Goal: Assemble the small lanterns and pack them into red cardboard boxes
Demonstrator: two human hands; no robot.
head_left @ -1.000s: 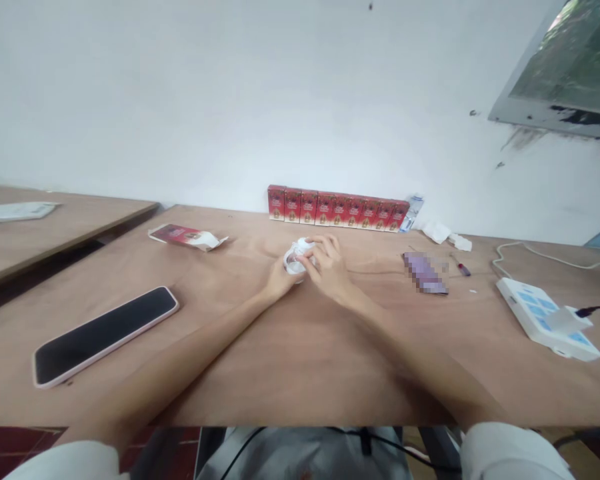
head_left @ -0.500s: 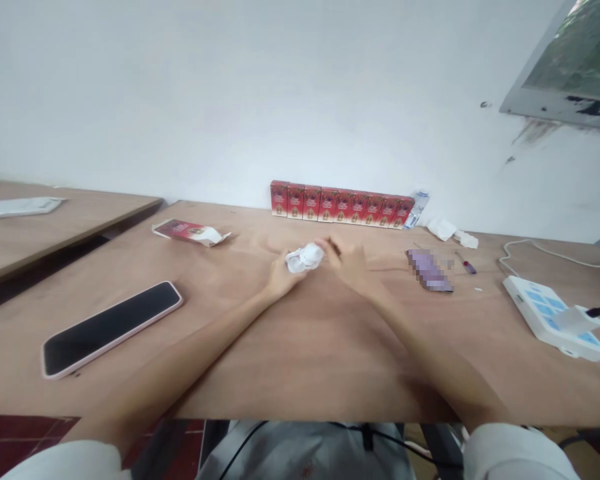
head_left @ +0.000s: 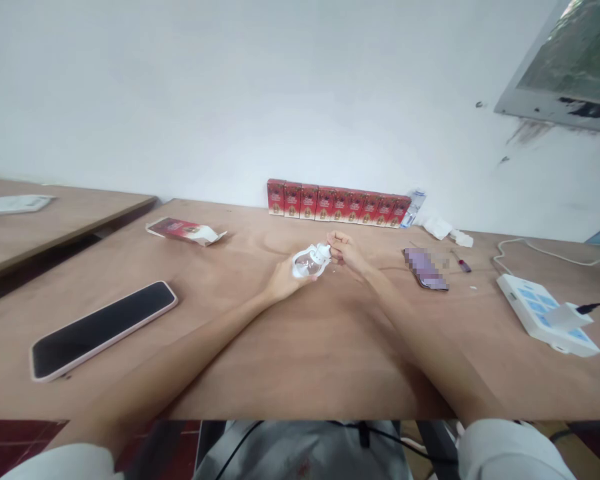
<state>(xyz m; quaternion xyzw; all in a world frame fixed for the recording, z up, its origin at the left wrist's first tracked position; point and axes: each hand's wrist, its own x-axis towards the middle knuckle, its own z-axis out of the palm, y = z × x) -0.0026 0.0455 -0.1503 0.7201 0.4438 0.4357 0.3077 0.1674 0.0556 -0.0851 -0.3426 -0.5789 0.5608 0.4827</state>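
Observation:
A small clear bottle with a white cap (head_left: 311, 261) is held tilted just above the wooden table (head_left: 300, 353), near its middle. My left hand (head_left: 282, 280) grips the bottle's body from below. My right hand (head_left: 346, 251) has its fingers pinched together at the white cap end; whether they grip the cap or a small piece beside it I cannot tell.
A row of red boxes (head_left: 337, 206) lines the wall. An opened red box (head_left: 185, 232) lies at left, a black phone in a pink case (head_left: 103, 329) nearer. At right are a blurred purple item (head_left: 425, 268), a small screwdriver (head_left: 462, 264), crumpled tissue (head_left: 446, 231) and a white power strip (head_left: 546, 314).
My right hand came off the bottle, swung right, then returned to pinch at its cap end. My left hand tilted the bottle so the cap points right.

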